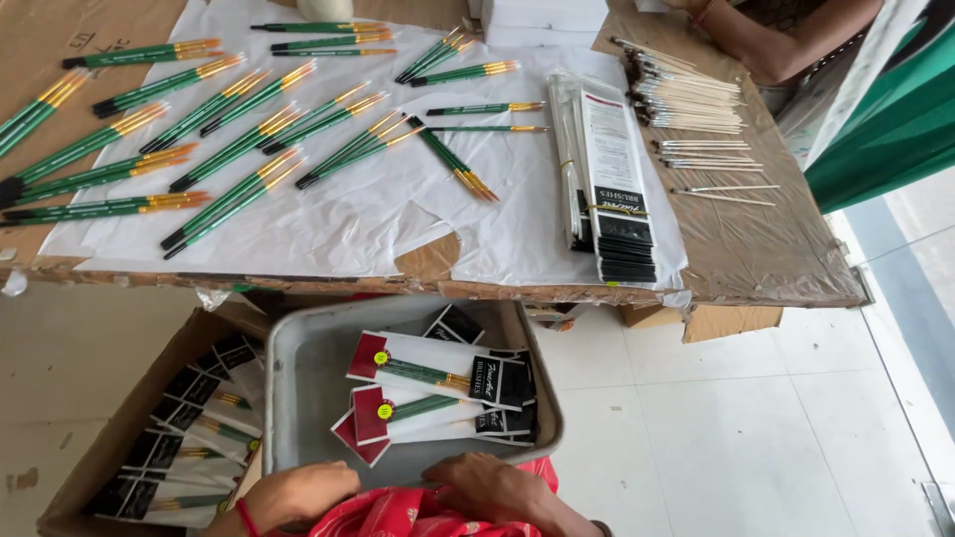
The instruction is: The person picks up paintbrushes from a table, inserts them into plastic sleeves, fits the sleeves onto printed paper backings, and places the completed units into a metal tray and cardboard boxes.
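**Both hands at the near rim of a grey tray of packed brushes**

The left hand (296,494) rests on the near rim of the grey tray (298,398), fingers curled loosely over its edge and pinching nothing that can be seen. The right hand (492,487) lies beside it on the same rim, palm down, fingers partly spread; whether it grips anything under it cannot be told. Red cloth (398,512) bunches between and below the two hands.

Inside the tray, toward its right side, lie several packets of brushes (438,373), white sleeves with red and black ends and green handles showing through. Left of the tray, touching it, stands a cardboard box (119,438) filled with a row of similar packets (189,447).

Farther off is a table covered in white paper (348,219). Loose green brushes (199,129) with gold ferrules lie spread over its left and middle. To the right sits a stack of empty sleeves (607,169), and beyond it a heap of pale-handled brushes (686,99). Another person's arm (766,35) reaches in at the far right corner.
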